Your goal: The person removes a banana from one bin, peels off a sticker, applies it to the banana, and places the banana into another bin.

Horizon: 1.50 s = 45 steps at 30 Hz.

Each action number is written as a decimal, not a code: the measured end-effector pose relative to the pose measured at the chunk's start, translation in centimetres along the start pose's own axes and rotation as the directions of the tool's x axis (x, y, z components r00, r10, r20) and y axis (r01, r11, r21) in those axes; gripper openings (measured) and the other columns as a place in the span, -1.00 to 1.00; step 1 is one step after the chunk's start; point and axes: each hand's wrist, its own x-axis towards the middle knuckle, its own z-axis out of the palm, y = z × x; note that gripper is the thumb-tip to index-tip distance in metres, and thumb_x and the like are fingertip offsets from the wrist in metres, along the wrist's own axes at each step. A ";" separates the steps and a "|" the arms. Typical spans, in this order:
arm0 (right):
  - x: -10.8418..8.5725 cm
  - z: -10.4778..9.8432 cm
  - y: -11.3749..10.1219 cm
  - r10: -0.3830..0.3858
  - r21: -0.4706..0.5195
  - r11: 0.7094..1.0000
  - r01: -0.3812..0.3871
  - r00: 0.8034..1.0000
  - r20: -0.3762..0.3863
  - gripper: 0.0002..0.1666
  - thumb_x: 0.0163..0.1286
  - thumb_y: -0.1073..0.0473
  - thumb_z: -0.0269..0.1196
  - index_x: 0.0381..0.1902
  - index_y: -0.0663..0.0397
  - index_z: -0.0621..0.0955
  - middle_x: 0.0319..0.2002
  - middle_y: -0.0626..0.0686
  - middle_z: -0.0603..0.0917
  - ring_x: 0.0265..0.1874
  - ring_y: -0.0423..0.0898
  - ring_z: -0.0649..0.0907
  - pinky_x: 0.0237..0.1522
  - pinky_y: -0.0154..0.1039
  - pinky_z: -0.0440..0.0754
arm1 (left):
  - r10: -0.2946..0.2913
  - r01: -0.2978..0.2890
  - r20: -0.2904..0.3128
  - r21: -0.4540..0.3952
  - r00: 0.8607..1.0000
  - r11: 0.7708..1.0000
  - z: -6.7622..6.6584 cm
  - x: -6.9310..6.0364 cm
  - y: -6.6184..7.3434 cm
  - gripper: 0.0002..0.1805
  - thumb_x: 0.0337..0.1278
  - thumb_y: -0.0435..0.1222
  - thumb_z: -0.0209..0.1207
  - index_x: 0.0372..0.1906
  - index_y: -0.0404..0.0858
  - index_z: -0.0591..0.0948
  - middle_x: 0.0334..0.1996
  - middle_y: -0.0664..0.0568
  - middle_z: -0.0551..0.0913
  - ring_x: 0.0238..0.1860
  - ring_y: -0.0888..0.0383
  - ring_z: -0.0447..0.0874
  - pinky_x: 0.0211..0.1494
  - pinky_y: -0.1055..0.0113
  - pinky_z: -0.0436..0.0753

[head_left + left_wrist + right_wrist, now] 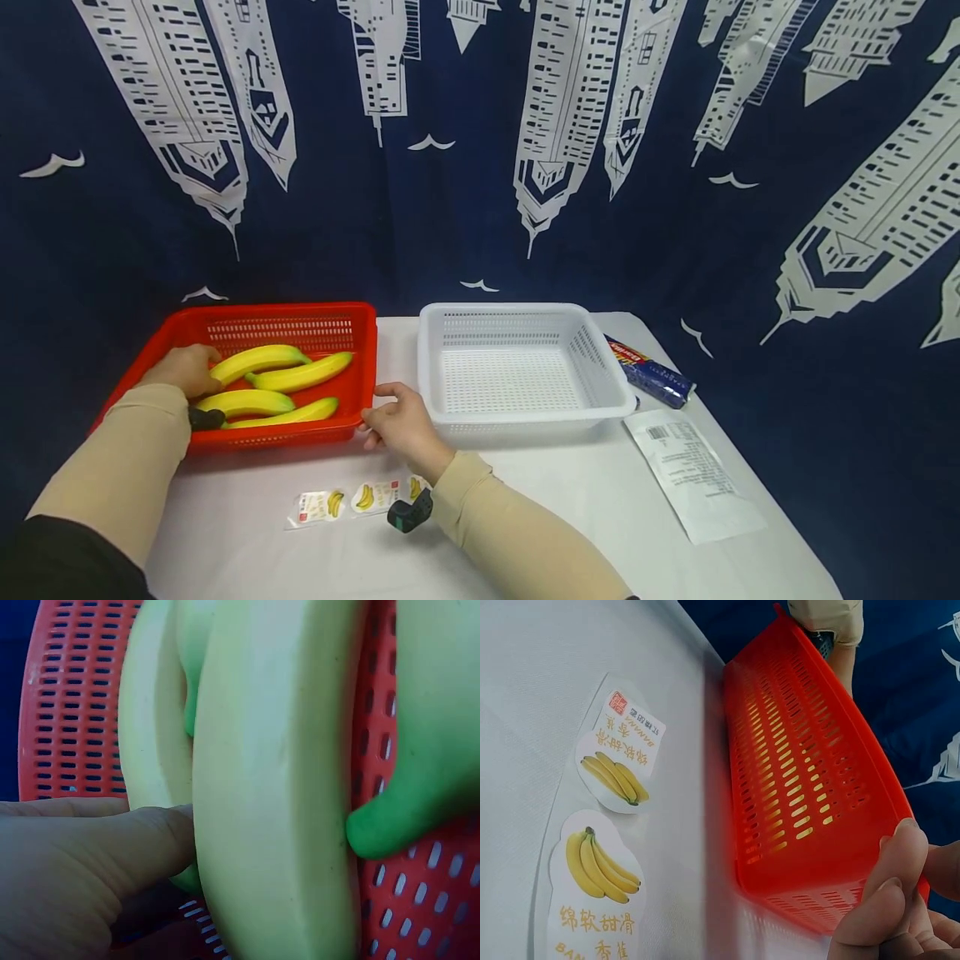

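Note:
Several yellow bananas with green tips lie in a red basket [366, 333]. My left hand [182, 371] reaches inside at the basket's left. In the left wrist view, that hand [82, 874] has its thumb and fingers around the end of a banana [154, 712], beside a larger-looking banana [274, 780]. My right hand [403, 425] is at the basket's front right corner. The right wrist view shows the right hand's fingers [889, 900] pinching the rim of the red basket [810, 847].
A white basket [525, 412] stands right of the red one. Beyond it lie a blue packet [660, 382] and a white printed packet [693, 475]. Banana stickers [375, 496] lie on the table [315, 567] in front. A dark patterned cloth [450, 217] hangs behind.

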 end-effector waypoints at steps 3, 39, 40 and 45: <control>0.0 0.3 0.1 -0.004 0.000 1.000 0.004 1.000 0.004 -0.53 0.44 0.35 0.27 0.26 0.20 0.46 -0.32 0.33 0.76 -0.72 -0.20 0.59 -0.46 -0.30 0.70 | -0.031 0.031 0.000 -0.008 1.000 0.999 0.0 -0.3 -0.3 -0.35 -0.04 -0.20 0.44 0.12 -0.51 0.56 -0.15 -0.35 0.69 -0.28 -0.16 0.58 -0.19 -0.05 0.58; -0.2 0.0 -0.2 0.003 0.019 1.000 -0.003 1.000 -0.002 -0.49 0.48 0.31 0.24 0.33 0.27 0.42 -0.24 0.37 0.75 -0.69 -0.19 0.66 -0.44 -0.33 0.70 | -0.152 0.033 -0.418 -0.278 0.896 0.960 -3.5 -6.8 2.1 -0.36 0.47 0.00 0.14 0.32 -0.46 0.48 0.13 -0.47 0.57 0.03 -0.36 0.54 0.13 -0.29 0.59; -0.3 0.0 -0.1 0.002 0.019 1.000 -0.002 1.000 0.000 -0.48 0.48 0.31 0.23 0.34 0.27 0.42 -0.25 0.36 0.75 -0.68 -0.19 0.66 -0.43 -0.32 0.71 | -0.155 0.029 -0.430 -0.286 0.889 0.958 -3.4 -7.1 2.1 -0.35 0.47 0.02 0.14 0.33 -0.45 0.49 0.14 -0.47 0.57 0.03 -0.36 0.55 0.13 -0.29 0.59; -0.8 -0.1 0.2 -0.018 0.047 0.999 0.018 1.000 -0.004 -0.48 0.46 0.34 0.22 0.33 0.29 0.41 -0.32 0.29 0.77 -0.68 -0.18 0.67 -0.35 -0.20 0.77 | -0.160 0.013 -0.455 -0.310 0.876 0.951 -2.7 -8.4 2.8 -0.27 0.46 0.12 0.11 0.38 -0.41 0.47 0.20 -0.44 0.55 0.09 -0.36 0.50 0.19 -0.34 0.53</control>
